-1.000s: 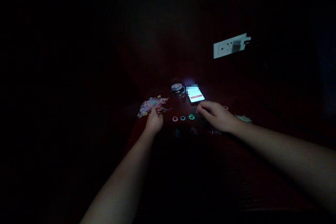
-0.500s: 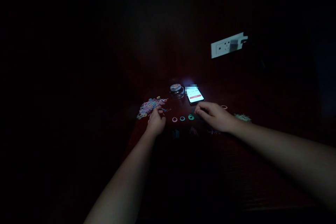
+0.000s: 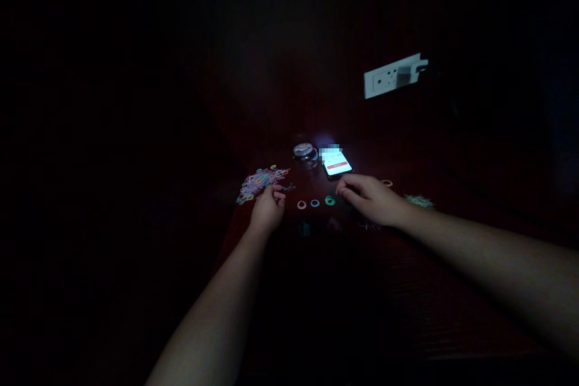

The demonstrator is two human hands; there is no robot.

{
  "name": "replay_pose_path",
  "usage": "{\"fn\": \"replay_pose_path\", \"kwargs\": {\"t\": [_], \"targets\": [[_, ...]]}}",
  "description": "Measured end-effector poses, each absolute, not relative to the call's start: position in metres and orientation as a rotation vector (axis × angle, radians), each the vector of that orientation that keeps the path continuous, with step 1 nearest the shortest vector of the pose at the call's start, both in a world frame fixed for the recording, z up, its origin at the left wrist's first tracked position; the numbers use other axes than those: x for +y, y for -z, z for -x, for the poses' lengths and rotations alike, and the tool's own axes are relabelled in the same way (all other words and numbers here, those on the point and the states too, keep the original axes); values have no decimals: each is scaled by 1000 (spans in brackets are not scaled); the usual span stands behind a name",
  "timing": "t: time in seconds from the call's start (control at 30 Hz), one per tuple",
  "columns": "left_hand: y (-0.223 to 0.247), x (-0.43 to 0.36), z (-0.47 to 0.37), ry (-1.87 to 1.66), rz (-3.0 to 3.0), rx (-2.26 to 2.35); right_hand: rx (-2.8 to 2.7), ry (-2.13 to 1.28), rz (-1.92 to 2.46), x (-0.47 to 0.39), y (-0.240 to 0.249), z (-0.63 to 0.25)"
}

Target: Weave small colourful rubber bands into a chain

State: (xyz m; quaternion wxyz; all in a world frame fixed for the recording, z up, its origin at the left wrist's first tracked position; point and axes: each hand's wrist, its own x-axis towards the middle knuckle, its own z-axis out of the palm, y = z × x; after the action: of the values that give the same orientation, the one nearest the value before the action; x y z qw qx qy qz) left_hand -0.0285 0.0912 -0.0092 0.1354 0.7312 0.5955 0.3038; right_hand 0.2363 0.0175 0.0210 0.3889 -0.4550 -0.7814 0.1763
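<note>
My left hand (image 3: 268,208) is at the near right edge of a pile of small coloured bands (image 3: 262,181), its fingers bent together; what they hold, if anything, is too small to name. My right hand (image 3: 365,196) rests in front of the lit phone (image 3: 338,164), with thumb and forefinger pinched; nothing between them can be made out. Between the hands lie a pink ring (image 3: 301,205), a blue ring (image 3: 315,203) and a green ring (image 3: 330,200) in a row. Nearer me are a dim teal bunch (image 3: 304,228) and a dim pink bunch (image 3: 334,225).
A lidded glass jar (image 3: 306,157) stands left of the phone. Beyond my right hand are a pale orange ring (image 3: 387,183) and a pale green pile (image 3: 420,201). Some pale strands (image 3: 371,226) lie below my right wrist. A socket panel (image 3: 392,76) is on the wall.
My left hand has turned a little and shifted slightly left, with its fingertips showing more. My right hand keeps its place and pinch.
</note>
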Motion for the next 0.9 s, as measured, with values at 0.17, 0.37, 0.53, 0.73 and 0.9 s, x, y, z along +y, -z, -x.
{"fn": "replay_pose_path", "kwargs": {"t": [0.17, 0.37, 0.53, 0.73, 0.9], "targets": [[7, 90, 28, -920, -2078, 1696, -1989, -449, 1155, 18, -20, -237], [2, 87, 7, -1211, -1788, 1162, -1982, -506, 1134, 18, -17, -236], [-7, 67, -21, -1225, -1587, 925, -2034, -495, 1072, 13, -17, -233], [-15, 44, -42, -1149, -1529, 728, -2088, -351, 995, 9, -22, -232], [-17, 38, -44, -1153, -1469, 688, -2049, -339, 983, 10, -21, -233]]}}
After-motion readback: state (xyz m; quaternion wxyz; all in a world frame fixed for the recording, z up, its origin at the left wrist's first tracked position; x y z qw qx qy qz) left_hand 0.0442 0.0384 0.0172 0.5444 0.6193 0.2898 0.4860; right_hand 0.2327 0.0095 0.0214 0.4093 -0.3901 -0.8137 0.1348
